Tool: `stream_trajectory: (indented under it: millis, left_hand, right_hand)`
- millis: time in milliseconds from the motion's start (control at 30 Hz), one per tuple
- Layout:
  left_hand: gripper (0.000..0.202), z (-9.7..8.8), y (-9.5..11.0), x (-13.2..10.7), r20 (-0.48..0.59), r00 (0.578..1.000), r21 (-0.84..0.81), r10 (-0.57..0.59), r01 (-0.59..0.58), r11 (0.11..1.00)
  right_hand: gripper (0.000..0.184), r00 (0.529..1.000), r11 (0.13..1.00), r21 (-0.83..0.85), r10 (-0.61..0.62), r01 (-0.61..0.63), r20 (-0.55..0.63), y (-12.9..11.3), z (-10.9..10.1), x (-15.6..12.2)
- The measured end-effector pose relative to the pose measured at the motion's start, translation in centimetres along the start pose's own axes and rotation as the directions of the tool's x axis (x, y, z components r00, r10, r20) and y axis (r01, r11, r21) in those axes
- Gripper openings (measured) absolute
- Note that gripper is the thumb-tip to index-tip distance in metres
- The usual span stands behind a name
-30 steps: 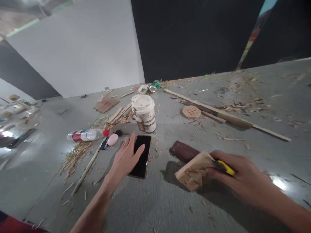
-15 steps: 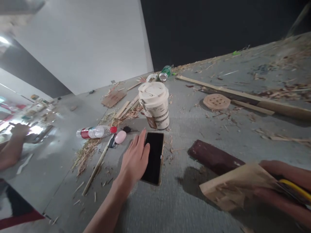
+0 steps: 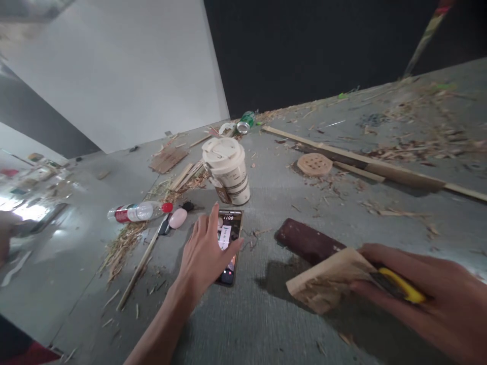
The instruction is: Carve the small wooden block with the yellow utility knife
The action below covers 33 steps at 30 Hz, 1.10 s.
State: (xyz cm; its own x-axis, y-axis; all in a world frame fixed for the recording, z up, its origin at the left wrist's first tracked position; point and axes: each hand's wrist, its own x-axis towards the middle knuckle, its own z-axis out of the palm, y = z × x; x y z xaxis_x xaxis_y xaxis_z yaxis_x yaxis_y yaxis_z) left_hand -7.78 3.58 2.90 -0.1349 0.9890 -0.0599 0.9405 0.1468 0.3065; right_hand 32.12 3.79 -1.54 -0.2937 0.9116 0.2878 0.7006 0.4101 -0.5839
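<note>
My left hand [image 3: 203, 248] lies over a smartphone [image 3: 236, 230], fingers stretched out and thumb spread across the screen. The phone lies face up with its screen lit, showing a clock. At the right, my right hand [image 3: 422, 294] grips a pale, carved block of wood [image 3: 329, 284] between thumb and fingers. A yellow-and-black utility knife [image 3: 403, 285] is also in that hand; its blade cannot be made out. Just behind the wood, a dark reddish-brown oblong block [image 3: 308, 241] rests on the grey table.
A lidded paper cup [image 3: 227, 170] stands beyond the phone. Left of it lie a plastic bottle [image 3: 139, 212], a pink egg-shaped object [image 3: 177, 219] and a thin stick [image 3: 139, 271]. A perforated wooden disc [image 3: 314, 165], long strips, a green can [image 3: 245, 122] and shavings lie farther back.
The phone screen has gone from black to lit. My right hand has come farther into view, moving left with the wood and knife. The whole view has shifted slightly.
</note>
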Motion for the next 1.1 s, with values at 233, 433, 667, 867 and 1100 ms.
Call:
stream_trajectory:
  millis: [233,433,667,867,1100]
  left_hand:
    - [0.101,-0.2,0.7,-0.3,-0.087,0.996,0.099,-0.012,0.02,0.995]
    - [0.097,-1.6,-2.1,0.5,-0.161,0.982,0.045,-0.097,0.105,0.993]
    - [0.093,-3.2,0.9,-1.7,-0.175,0.983,-0.182,-0.05,0.017,0.983]
    - [0.065,-0.5,9.2,-4.8,0.231,0.873,-0.715,0.43,-0.147,0.683]
    - [0.071,5.0,11.3,-4.2,0.444,0.697,-0.889,0.564,0.421,0.18]
  right_hand:
    - [0.026,0.987,0.987,0.13,-0.106,0.09,0.122,-3.6,-1.4,1.5]
    - [0.027,0.982,0.979,0.177,-0.127,0.101,0.14,-4.4,-2.0,1.2]
    - [0.019,0.982,0.963,0.256,-0.12,0.08,0.145,-4.8,-2.1,1.4]
    - [0.016,0.981,0.936,0.346,-0.12,0.06,0.153,-5.7,-2.3,1.2]
    - [0.02,0.998,0.953,0.303,-0.021,0.002,0.061,-5.8,-1.2,1.2]
